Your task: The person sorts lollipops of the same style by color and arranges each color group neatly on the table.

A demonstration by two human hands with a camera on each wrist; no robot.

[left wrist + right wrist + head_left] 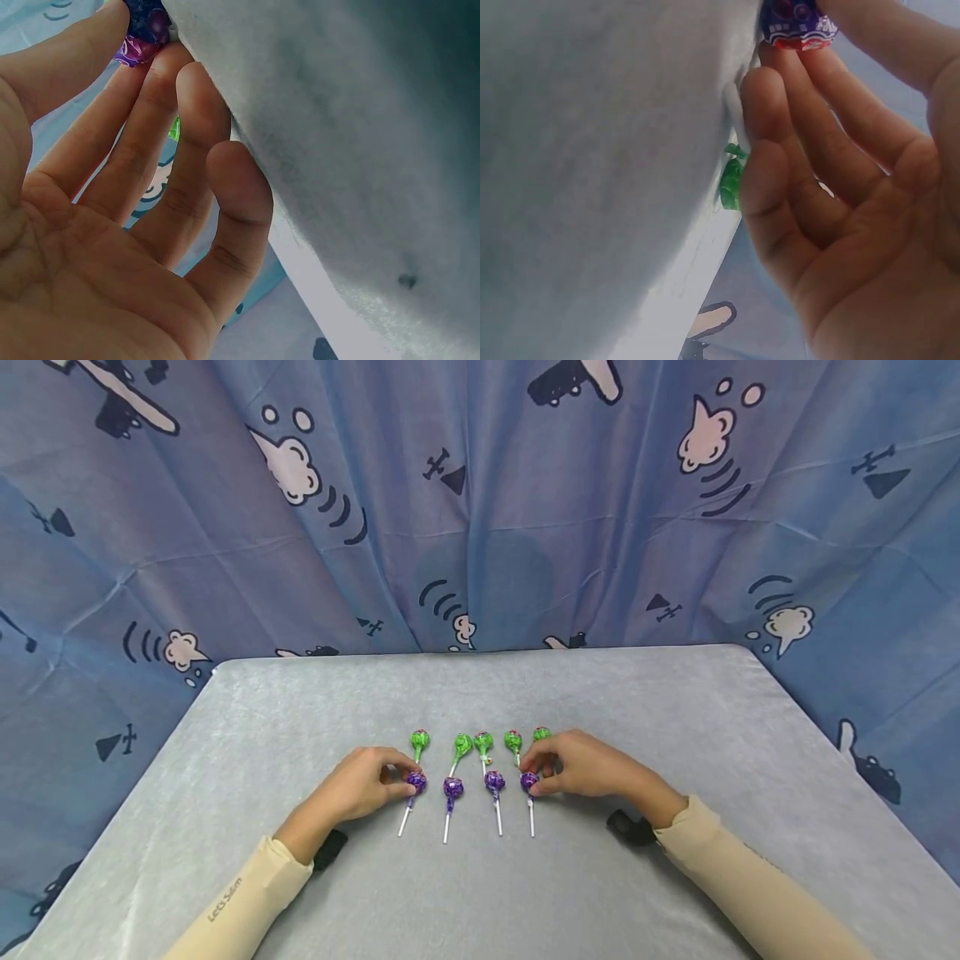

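Purple-wrapped lollipops lie in a front row on the table, with green-wrapped ones behind. My left hand (366, 783) pinches the head of the leftmost purple lollipop (417, 782) between thumb and fingers; its white stick points toward me. At the other end of the row, my right hand (585, 765) pinches the head of the rightmost purple lollipop (528, 782). Between the hands lie two more purple lollipops (453, 788). In the right wrist view a green wrapper (731, 182) shows beside the fingers. The rightmost green lollipop (542, 732) is partly hidden behind my right hand.
Several green lollipops (462, 744) lie just behind the purple row, some sticks nearly reaching the purple heads. A pale grey cloth covers the table (480, 893). Behind its far edge hangs a blue patterned curtain (510, 568).
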